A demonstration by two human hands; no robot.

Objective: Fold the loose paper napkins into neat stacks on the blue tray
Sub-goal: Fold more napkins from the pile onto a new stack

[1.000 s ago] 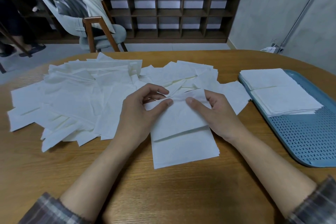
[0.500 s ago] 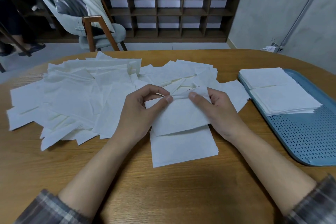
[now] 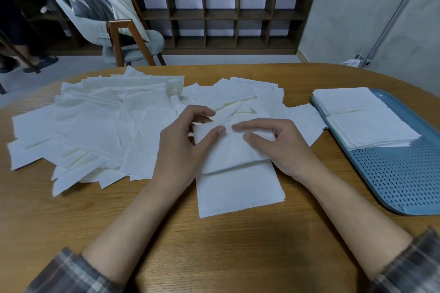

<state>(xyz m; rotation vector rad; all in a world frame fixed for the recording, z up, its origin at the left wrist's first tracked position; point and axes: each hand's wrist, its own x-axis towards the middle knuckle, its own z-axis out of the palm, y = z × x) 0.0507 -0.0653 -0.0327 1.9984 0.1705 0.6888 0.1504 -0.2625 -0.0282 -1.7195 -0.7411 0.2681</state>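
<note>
- Step, as I read it: closing a fold on one napkin [image 3: 234, 153]. It sits mid-table, just right of the pile [image 3: 95, 131] and well left of the tray [image 3: 404, 188].
- Left hand [image 3: 183, 145] pinches the napkin's far-left corner, thumb on top, fingers curled behind the edge.
- Right hand [image 3: 284, 147] grips the far-right part, thumb on top, fingers curled over. The index is blurred, so contact there is unclear.
- The napkin overlaps a flat sheet [image 3: 238, 194] on its near side. Whether that is one layer or several, cannot tell.
- To do it well: line up the far corners before pressing and keep the left pinch as anchor. Then run the right fingers outward along the crease.
- Thin paper will likely skew or tear if dragged, so press rather than pull.
- Match the footprint of the two stacks [image 3: 371, 131] at the tray's far end, or the next stack goes ragged.
- Versus 0.5 s ago: the right index has stretched left toward the left thumb, and the raised ridge along the far edge looks flatter.
- Left hand, pile and stacks sit about where they were.
</note>
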